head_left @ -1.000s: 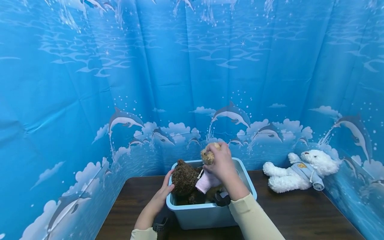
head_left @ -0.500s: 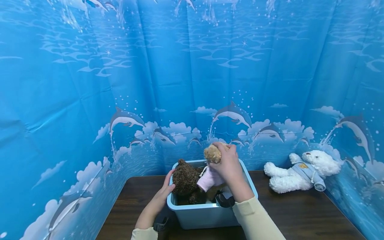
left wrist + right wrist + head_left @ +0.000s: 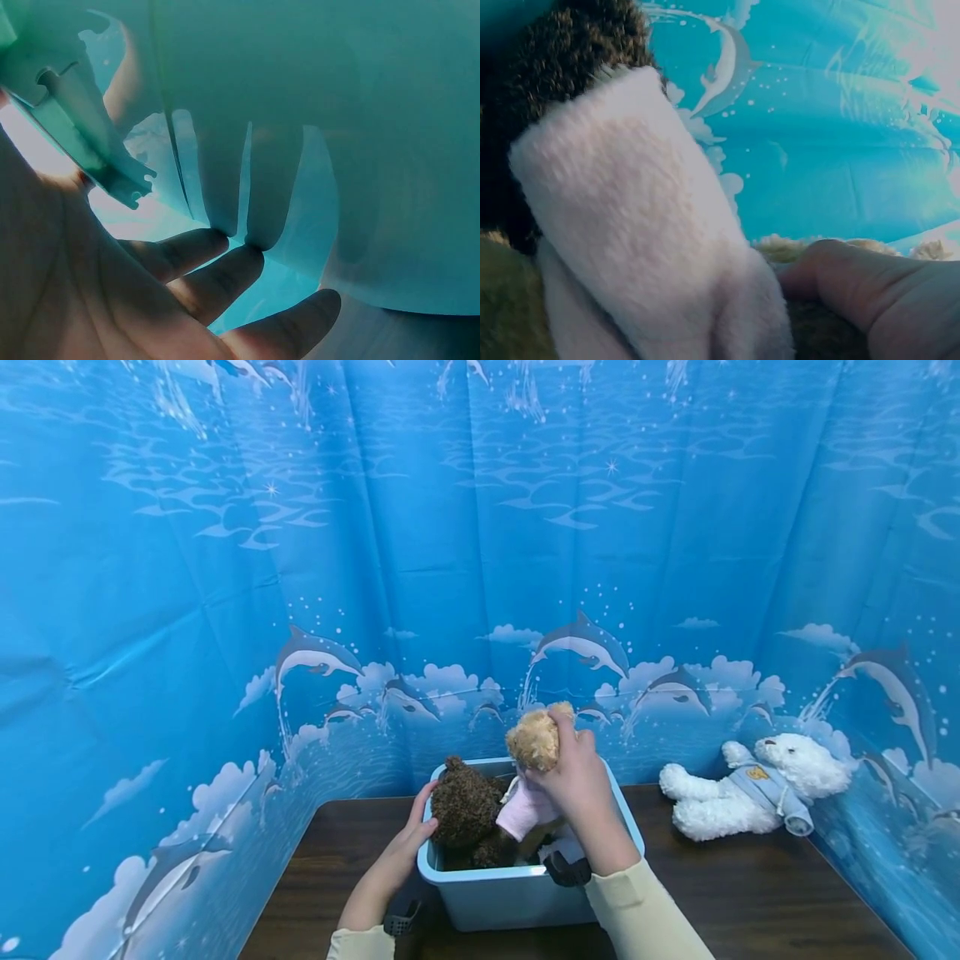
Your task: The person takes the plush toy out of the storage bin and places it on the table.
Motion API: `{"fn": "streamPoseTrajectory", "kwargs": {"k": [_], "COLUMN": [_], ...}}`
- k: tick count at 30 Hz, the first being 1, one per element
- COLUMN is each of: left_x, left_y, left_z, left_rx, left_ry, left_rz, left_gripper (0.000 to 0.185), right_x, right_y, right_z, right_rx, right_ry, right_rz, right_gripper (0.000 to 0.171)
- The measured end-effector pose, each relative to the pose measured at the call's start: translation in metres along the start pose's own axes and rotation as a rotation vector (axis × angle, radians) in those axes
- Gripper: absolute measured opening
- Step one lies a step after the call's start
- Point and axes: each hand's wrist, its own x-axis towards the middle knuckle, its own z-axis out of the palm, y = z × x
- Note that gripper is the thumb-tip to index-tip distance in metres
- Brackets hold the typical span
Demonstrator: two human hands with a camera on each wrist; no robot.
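A light blue plastic bin (image 3: 517,893) stands on the dark table. My right hand (image 3: 573,772) grips a tan teddy bear (image 3: 532,743) in a pink top (image 3: 522,810) by the neck, lifted partly out of the bin. The right wrist view shows the pink sleeve (image 3: 645,225) up close with my fingers (image 3: 855,277) curled on tan fur. A dark brown curly bear (image 3: 465,810) sits in the bin's left half. My left hand (image 3: 416,827) rests with straight fingers (image 3: 202,262) against the bin's left outer wall (image 3: 300,135).
A white teddy bear (image 3: 750,789) in a pale blue shirt lies on the table to the right of the bin. Blue dolphin-print curtains (image 3: 480,552) close in the table on three sides. Bare dark tabletop (image 3: 337,852) lies to the left and right front.
My right hand has raised the tan bear a little higher and slightly to the right. The left hand and the bin have stayed put.
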Motion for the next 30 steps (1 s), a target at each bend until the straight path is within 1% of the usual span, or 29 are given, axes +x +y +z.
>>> {"fn": "streamPoseTrajectory", "kwargs": {"k": [6,10,12,17,25,30], "left_x": [0.0,0.0,0.0,0.0,-0.001,0.001], "left_y": [-0.001,-0.001,-0.002,-0.002,0.001,0.001], "left_z": [0.002,0.002,0.002,0.001,-0.001,0.0], "left_rx": [-0.003,-0.006,-0.009,-0.016,-0.016,-0.007], "left_ry": [0.003,0.004,0.003,-0.007,-0.007,-0.007], "left_rz": [0.0,-0.003,-0.005,-0.014,-0.019,-0.014], "left_gripper": [0.074,0.073,0.074,0.075,0.074,0.074], "right_x": [-0.009,-0.011,-0.012,-0.018,-0.028,-0.032], "right_y": [-0.003,-0.004,-0.004,-0.006,-0.007,-0.005], "right_z": [-0.006,-0.012,-0.017,-0.033,-0.05,-0.055], "right_rx": [0.052,0.12,0.162,0.27,0.363,0.428], "right_ry": [0.065,0.138,0.177,0.258,0.337,0.412], "right_rz": [-0.051,-0.087,-0.116,-0.199,-0.33,-0.47], "right_gripper": [0.111,0.113,0.111,0.108,0.105,0.107]}}
